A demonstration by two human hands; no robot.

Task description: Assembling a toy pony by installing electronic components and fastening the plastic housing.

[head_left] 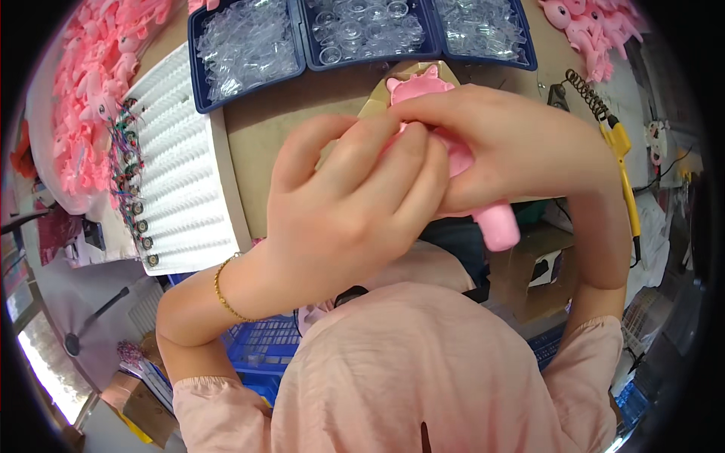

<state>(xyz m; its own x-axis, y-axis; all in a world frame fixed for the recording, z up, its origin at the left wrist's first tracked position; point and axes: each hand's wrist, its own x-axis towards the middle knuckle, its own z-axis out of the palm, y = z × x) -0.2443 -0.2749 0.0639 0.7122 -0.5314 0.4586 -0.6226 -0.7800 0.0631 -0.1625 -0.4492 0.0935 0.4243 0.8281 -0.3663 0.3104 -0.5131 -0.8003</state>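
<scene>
Close in front of me, both hands meet over a pink plastic toy (498, 228). Its open, hollow head end with small pointed ears faces up beyond my fingers, and a rounded handle sticks out below. My right hand (521, 140) is wrapped round the toy's body. My left hand (351, 192) is closed, its bent fingers pressed together against the toy's middle. The fingertips are hidden, so I cannot tell if a small part is pinched there. Under the toy's head end, a tan angular piece (373, 103) rests on the brown worktop (253, 143).
Dark blue bins (302, 69) of clear plastic parts line the back. At the left, a ribbed white tray (177, 158) carries wired round components (140, 208) along its edge, beside a heap of pink toy parts (83, 143). More pink parts (593, 34) and a yellow corded tool (621, 143) are at the right.
</scene>
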